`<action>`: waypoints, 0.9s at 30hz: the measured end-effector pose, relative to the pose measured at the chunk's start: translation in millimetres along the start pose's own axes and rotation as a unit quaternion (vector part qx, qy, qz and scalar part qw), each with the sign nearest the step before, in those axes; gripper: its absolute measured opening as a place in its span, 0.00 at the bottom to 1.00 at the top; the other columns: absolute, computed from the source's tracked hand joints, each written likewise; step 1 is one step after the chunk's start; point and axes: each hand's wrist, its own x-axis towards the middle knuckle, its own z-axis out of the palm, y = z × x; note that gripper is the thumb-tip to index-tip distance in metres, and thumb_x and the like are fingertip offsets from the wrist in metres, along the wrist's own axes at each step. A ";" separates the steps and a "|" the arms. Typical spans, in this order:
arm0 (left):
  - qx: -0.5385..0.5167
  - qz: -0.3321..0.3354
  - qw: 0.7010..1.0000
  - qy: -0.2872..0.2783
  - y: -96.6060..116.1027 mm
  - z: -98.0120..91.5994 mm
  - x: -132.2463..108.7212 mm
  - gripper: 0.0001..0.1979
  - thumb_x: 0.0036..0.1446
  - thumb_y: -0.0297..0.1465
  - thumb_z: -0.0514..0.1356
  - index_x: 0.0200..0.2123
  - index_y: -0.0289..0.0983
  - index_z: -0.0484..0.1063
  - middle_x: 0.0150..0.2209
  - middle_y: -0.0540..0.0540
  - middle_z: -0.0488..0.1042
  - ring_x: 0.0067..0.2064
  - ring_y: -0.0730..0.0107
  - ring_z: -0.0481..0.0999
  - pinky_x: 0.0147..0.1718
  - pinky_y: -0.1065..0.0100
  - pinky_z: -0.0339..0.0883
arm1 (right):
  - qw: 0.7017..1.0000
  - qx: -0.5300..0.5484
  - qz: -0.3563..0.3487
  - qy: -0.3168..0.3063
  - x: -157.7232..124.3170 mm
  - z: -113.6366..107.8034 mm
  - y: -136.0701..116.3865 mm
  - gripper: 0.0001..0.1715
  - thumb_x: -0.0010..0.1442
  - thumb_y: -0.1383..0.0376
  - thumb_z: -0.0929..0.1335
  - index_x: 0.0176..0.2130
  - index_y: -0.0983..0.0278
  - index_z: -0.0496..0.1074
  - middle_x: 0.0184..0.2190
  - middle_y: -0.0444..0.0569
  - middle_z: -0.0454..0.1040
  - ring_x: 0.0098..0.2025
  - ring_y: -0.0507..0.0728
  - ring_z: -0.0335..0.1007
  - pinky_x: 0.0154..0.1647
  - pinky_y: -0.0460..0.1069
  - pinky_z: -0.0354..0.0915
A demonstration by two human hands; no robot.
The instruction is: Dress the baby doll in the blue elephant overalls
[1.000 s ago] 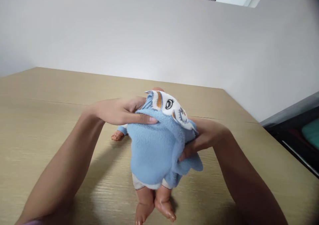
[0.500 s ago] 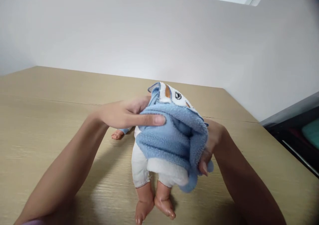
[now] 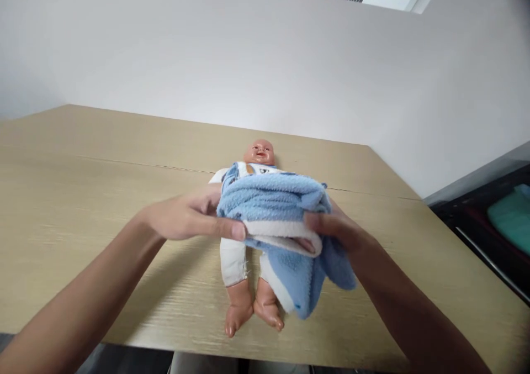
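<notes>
A baby doll (image 3: 260,153) lies on its back on the table, feet towards me. Its legs are in white cloth, and its bare feet (image 3: 240,313) show below. Over its torso I hold a blue fleece doll's garment (image 3: 273,191) with white trim and an embroidered animal face, its white-edged opening turned towards me. My left hand (image 3: 196,215) grips the garment's left side, thumb on the white trim. With its thumb at the opening, my right hand (image 3: 337,227) grips the other side, its other fingers hidden behind the cloth. Part of the garment hangs over one doll leg.
The wooden table (image 3: 103,197) reaches back to a pale wall (image 3: 248,53). A black object with a teal item (image 3: 511,219) stands beyond the table's right edge. My lap (image 3: 207,362) shows below the front edge.
The garment has been lowered and its white-edged opening turned up towards me. The doll's head, hidden before, now shows. Both hands have shifted, with the right thumb now at the white trim.
</notes>
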 end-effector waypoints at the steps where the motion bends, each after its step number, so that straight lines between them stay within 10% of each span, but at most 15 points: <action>1: -0.027 0.000 1.000 0.014 -3.3 10.6 -8.4 0.15 0.65 0.43 0.70 0.43 0.37 0.83 0.38 0.42 0.85 0.45 0.58 0.85 0.48 0.62 0.81 | 1.000 0.023 -0.004 -0.014 -6.0 7.9 -3.6 0.39 0.55 0.39 0.77 0.54 0.63 0.78 0.47 0.55 0.83 0.56 0.67 0.80 0.60 0.59 0.76; 7: -0.069 -0.079 0.984 0.143 -25.6 82.9 -51.8 0.18 0.64 0.47 0.69 0.41 0.38 0.81 0.36 0.44 0.84 0.41 0.59 0.83 0.45 0.62 0.80 | 0.998 -0.035 0.030 0.032 -43.5 53.2 -16.6 0.23 0.56 0.67 0.78 0.52 0.62 0.80 0.50 0.49 0.84 0.55 0.62 0.80 0.61 0.54 0.73; 14: 0.051 -0.214 0.902 0.371 -62.4 143.5 -70.2 0.21 0.63 0.51 0.66 0.40 0.38 0.78 0.40 0.43 0.84 0.46 0.51 0.82 0.48 0.58 0.76 | 0.980 -0.142 0.098 0.102 -60.1 82.9 8.5 0.10 0.58 0.69 0.73 0.43 0.63 0.80 0.40 0.46 0.86 0.43 0.61 0.82 0.49 0.52 0.76; 27: 0.149 -0.232 0.883 0.379 -99.5 128.2 -57.5 0.23 0.68 0.49 0.57 0.49 0.36 0.79 0.43 0.40 0.85 0.50 0.44 0.83 0.51 0.54 0.74 | 0.963 -0.204 0.087 0.151 -39.5 84.2 48.7 0.15 0.60 0.68 0.72 0.48 0.63 0.81 0.45 0.50 0.87 0.45 0.61 0.83 0.50 0.52 0.73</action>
